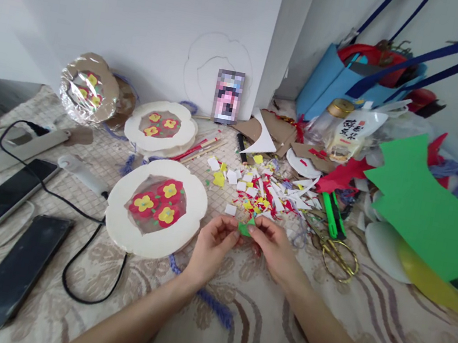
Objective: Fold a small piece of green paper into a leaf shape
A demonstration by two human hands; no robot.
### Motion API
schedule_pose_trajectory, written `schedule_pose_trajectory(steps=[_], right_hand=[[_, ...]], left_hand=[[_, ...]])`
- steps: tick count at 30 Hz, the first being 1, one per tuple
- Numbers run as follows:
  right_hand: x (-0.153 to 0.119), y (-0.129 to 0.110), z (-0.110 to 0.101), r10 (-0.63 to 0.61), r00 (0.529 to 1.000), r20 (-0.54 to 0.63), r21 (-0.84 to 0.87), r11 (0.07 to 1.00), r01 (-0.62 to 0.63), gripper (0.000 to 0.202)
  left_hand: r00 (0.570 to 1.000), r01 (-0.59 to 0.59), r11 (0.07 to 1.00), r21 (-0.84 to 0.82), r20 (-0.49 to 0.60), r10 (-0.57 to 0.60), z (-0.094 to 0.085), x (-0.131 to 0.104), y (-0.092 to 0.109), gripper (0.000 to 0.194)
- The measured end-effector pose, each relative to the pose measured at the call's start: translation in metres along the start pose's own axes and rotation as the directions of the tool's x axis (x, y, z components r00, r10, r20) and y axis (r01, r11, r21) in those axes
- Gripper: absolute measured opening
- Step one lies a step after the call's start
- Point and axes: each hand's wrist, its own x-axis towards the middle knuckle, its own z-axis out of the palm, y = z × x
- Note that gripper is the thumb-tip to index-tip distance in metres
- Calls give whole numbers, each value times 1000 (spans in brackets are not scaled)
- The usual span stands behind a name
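Between my two hands is a small piece of green paper [245,228]. The fingertips of my left hand [216,241] pinch its left side, and those of my right hand [272,243] pinch its right side. Left of my hands lies a white scalloped disc [120,199] with red and yellow paper flowers [170,191] in its middle. A blue braided cord with a tassel [216,306] runs out from under the disc. Just beyond my fingers lies a heap of white, red and yellow paper scraps [261,192].
Gold-handled scissors [340,259], a green utility knife [330,213] and a large green sheet [435,211] lie to the right. A hot glue gun [82,174], a black cable [71,285] and two phones are on the left. A lit phone [228,97] leans against a white board [150,15].
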Motion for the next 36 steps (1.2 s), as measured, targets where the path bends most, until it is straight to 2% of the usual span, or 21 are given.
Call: schedule_pose_trajectory(steps=[6, 9, 15, 20, 22, 24, 27, 31, 36], right_hand=[[0, 2, 0, -2, 1000, -22, -6, 1000, 2, 21], [0, 2, -1, -13, 1000, -24, 0, 1000, 13, 20], [-1, 3, 0, -7, 1000, -17, 36, 999, 8, 20], [-1, 2, 2, -9, 1000, -18, 42, 999, 9, 23], [-2, 1, 3, -23, 1000, -16, 40, 999, 24, 23], [-2, 0, 4, -42, 999, -7, 28, 999, 42, 24], [-3, -2, 5, -46, 999, 1, 5, 999, 46, 24], [-4, -1, 4, -43, 999, -22, 29, 999, 43, 21], [-4, 1, 2, -51, 999, -11, 31, 998, 51, 20]], left_hand=[[999, -31, 981, 194, -18, 35, -3, -2, 0, 14], [1000, -24, 972, 234, 4, 24, -3, -2, 1, 15], [1000, -11, 992, 126, -11, 12, -1, -1, 1, 16], [989, 149, 989, -20, -20, -149, 0, 0, -1, 20], [984, 178, 983, -50, -11, -178, 0, 0, -1, 22], [990, 136, 990, -22, -16, -137, 0, -1, -2, 21], [999, -3, 997, 75, -38, 6, 0, -3, -3, 16], [984, -161, 944, 289, -22, 175, -2, -7, -3, 11], [983, -178, 907, 382, 25, 183, -5, -7, -5, 12]])
